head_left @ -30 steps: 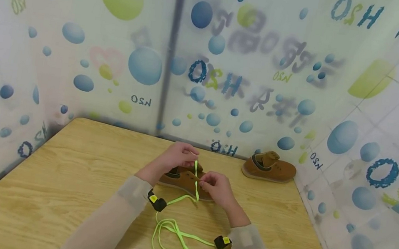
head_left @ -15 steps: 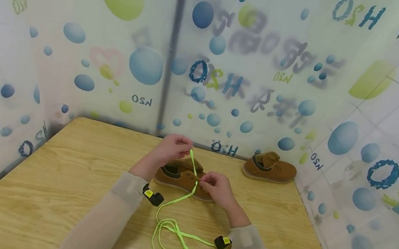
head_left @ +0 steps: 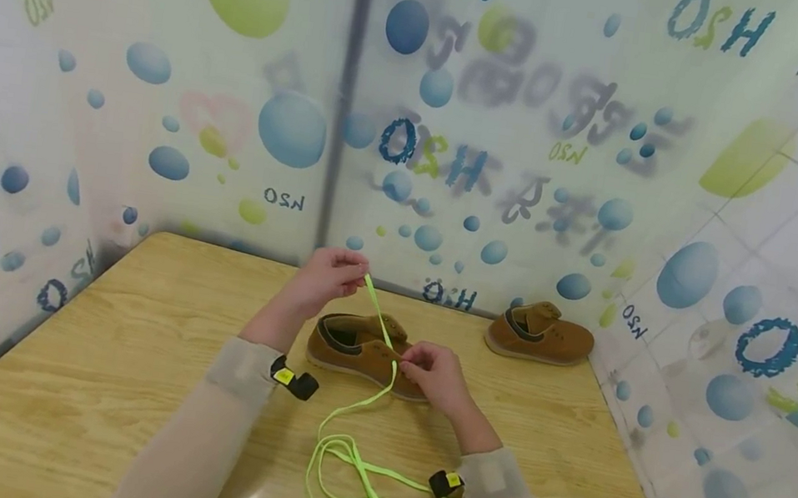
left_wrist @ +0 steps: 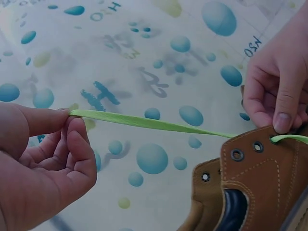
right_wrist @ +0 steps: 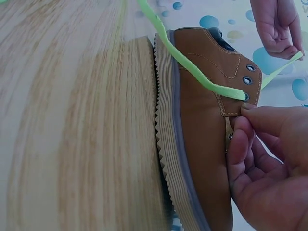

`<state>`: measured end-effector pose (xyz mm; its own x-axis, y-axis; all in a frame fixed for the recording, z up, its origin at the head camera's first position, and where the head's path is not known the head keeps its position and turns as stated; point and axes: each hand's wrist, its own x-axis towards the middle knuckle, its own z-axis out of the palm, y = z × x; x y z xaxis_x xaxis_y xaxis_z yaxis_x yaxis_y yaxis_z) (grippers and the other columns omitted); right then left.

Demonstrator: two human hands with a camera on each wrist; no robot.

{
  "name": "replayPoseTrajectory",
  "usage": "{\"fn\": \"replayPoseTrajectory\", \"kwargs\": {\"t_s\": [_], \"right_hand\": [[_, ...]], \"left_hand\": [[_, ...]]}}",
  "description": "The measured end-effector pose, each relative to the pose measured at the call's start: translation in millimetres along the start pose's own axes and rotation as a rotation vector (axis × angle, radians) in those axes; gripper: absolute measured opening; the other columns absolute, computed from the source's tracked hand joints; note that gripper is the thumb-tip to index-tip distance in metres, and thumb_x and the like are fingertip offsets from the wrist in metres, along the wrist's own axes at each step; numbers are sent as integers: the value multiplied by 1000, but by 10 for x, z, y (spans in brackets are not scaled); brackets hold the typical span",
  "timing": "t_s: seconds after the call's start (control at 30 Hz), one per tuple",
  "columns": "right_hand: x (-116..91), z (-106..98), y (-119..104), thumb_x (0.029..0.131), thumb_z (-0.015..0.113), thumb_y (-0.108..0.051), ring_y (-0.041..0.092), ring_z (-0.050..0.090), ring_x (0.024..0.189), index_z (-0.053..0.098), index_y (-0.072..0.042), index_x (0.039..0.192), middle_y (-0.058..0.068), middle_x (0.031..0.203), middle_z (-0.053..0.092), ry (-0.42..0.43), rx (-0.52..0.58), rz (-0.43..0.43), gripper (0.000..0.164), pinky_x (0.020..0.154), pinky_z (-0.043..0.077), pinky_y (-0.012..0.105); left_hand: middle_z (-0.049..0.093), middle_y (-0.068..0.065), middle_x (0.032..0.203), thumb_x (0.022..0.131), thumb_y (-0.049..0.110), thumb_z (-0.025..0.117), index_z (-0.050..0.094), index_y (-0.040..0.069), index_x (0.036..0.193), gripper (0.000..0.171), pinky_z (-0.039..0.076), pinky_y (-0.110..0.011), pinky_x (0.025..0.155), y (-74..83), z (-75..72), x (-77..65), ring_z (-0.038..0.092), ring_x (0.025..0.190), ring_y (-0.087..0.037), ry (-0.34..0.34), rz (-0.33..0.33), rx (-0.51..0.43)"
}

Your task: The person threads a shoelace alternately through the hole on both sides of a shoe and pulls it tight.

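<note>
Between thumb and forefinger, my left hand [head_left: 325, 280] pinches a bright green flat shoelace [head_left: 377, 311], raised to the left above a brown shoe [head_left: 347, 357]. In the left wrist view the lace [left_wrist: 144, 122] runs taut from the fingertips to the shoe's eyelet flap [left_wrist: 255, 159]. My right hand [head_left: 438, 376] pinches the edge of that flap, its thumb right beside the threaded eyelet. The right wrist view shows the lace [right_wrist: 202, 79] passing through this eyelet, with two bare eyelets above it. The shoe's toe is partly hidden behind my right hand in the head view.
The lace's slack [head_left: 358, 467] lies in loops on the wooden table [head_left: 181, 405] in front of the shoe. Another brown shoe [head_left: 546, 340], with no lace showing, stands at the back right. Patterned curtains [head_left: 238, 93] hang behind and at the sides.
My left hand has moved up and to the left, drawing more lace through the eyelet. The lace below the shoe has shifted. My right hand stays on the flap.
</note>
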<state>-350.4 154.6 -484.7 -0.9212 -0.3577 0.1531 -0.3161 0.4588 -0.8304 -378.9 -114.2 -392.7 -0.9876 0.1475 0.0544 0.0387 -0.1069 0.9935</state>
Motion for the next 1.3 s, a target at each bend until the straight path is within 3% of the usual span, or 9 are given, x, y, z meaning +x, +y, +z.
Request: {"fn": "replayPoseTrajectory", "kwargs": {"t_s": [0.17, 0.3, 0.63, 0.83, 1.1, 1.3], "right_hand": [[14, 5, 23, 99, 73, -3, 11, 59, 73, 76, -2, 96, 12, 87, 74, 0, 4, -2, 4, 62, 49, 22], [19, 7, 40, 98, 73, -4, 11, 59, 73, 75, -3, 96, 10, 87, 73, 3, 4, 4, 4, 62, 49, 22], [18, -2, 24, 99, 73, -6, 12, 60, 74, 75, -3, 97, 5, 87, 72, 3, -10, 12, 4, 63, 50, 23], [18, -2, 34, 100, 72, -6, 12, 60, 74, 75, -4, 97, 9, 88, 73, 0, -4, 7, 4, 64, 50, 23], [15, 1, 32, 99, 73, -7, 12, 61, 75, 75, -4, 97, 9, 89, 74, -4, -4, 25, 4, 65, 51, 24], [18, -2, 43, 99, 73, -5, 13, 62, 75, 75, -4, 97, 10, 89, 73, -6, 8, 16, 3, 65, 52, 24]], "left_hand": [[69, 6, 89, 109, 6, 58, 64, -2, 115, 12, 58, -20, 77, 113, -68, -59, 67, 83, -8, -3, 32, -22], [69, 6, 86, 108, 7, 59, 65, 5, 107, 7, 59, -20, 78, 218, -156, -115, 67, 83, -10, 42, 60, -82], [69, 6, 88, 108, 7, 58, 64, 5, 110, 6, 58, -18, 75, 391, -315, -219, 65, 80, -6, 135, 100, -191], [70, 5, 85, 107, 6, 60, 69, 11, 100, 13, 58, -17, 73, 436, -346, -290, 66, 78, -7, 167, 140, -257], [70, 5, 85, 107, 6, 61, 69, 10, 101, 11, 59, -17, 74, 490, -337, -346, 66, 77, -8, 193, 183, -289], [71, 6, 83, 107, 3, 60, 74, 19, 93, 26, 58, -17, 76, 504, -346, -365, 66, 75, -7, 204, 244, -331]]}}
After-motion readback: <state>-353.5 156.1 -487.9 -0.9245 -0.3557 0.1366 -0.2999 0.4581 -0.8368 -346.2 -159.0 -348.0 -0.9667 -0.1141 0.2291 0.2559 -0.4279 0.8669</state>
